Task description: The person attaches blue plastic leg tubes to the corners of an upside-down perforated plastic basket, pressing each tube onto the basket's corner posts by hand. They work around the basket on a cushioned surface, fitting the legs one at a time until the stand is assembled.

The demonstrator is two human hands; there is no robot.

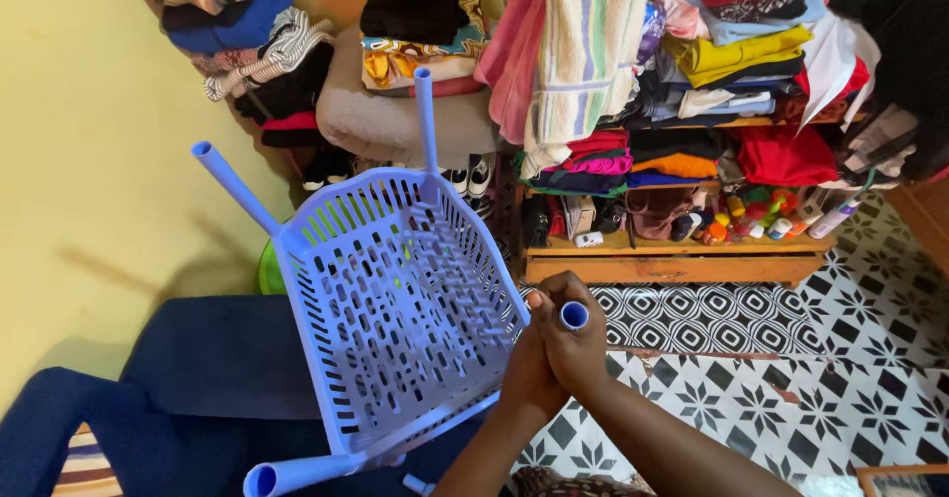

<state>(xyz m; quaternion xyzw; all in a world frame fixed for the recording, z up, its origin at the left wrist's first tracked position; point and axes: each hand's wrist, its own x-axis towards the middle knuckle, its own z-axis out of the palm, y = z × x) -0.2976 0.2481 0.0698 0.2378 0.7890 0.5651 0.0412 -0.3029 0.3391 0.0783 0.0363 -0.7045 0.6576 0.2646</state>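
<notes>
While we look down from the head camera, our two hands meet at the near right corner of a blue plastic basket. Our right hand is curled shut around a blue tube leg, whose open round end shows just above the fingers. Our left hand presses against the right one, its fingers wrapped about the same leg lower down; both forearms rise from the bottom edge of the view.

We see the basket tipped on its side with its slotted bottom facing us. Three more legs stick out from its corners: one slants up to the left, one points almost straight up, and one lies low near the bottom edge. Something green peeks out behind the basket's left rim.

On the lowest board of a wooden shelf stand small bottles and tubes in red, orange, green and white, with a small white box to their left. Folded clothes in many colours fill the boards above, and a striped towel hangs over them.

Below the basket lies a dark blue seat. We see a floor of black-and-white patterned tiles and a yellow wall on the left.
</notes>
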